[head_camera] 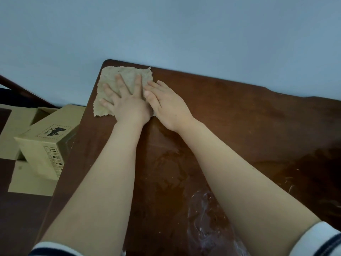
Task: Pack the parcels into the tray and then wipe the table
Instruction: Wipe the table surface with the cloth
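Hands: left hand point(127, 97) splayed, right hand point(167, 103) flat beside it, both unclenched, pressing frayed beige square cloth point(127, 75) beneath them onto dark brown wooden counter point(239, 117), presumably for wiping.

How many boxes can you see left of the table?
3, all left of the table: a printed box nearest its edge, a plain box behind it at the far left, and a flat box below it. Overlaps may hide more.
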